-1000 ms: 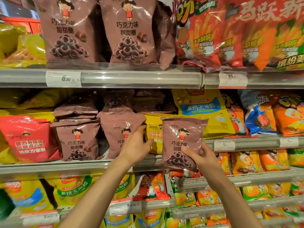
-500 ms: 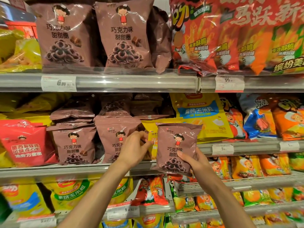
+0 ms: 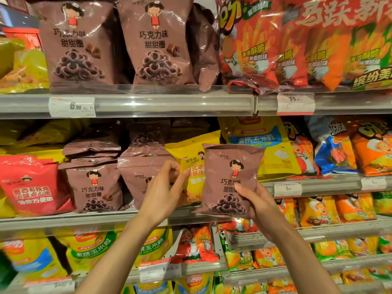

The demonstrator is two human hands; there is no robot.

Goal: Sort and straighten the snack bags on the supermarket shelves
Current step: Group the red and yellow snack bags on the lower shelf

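Your right hand (image 3: 257, 205) grips a brown chocolate-ring snack bag (image 3: 230, 179) by its lower right edge, thumb across the front, fingers curled behind. The bag hangs upright in the air, in front of the middle shelf (image 3: 63, 221) and clear of it, covering part of a yellow snack bag (image 3: 192, 166) that stands among the brown ones.

Your left hand (image 3: 164, 194) reaches to the left edge of that yellow bag. Its fingers are curled with the thumb close to them, apparently pinching the bag's edge or the neighbouring brown shelf bag (image 3: 137, 179); you cannot tell which from this view.

Judged step: remove the misplaced yellow bag and seat the held brown bag in its place.

Hazards from here:
- The held bag is gripped at one low corner only. A loose grip may let it swing or slip toward the lower shelves.
- Pulling the yellow bag out may drag the brown shelf bag forward, since the two sit just beside each other. It may tip over the shelf lip.
- Flat brown bags (image 3: 91, 149) are piled on the far-left brown bag (image 3: 94, 187). Any jolt along the row may slide them off.
- Pinching two bags at once would move both.
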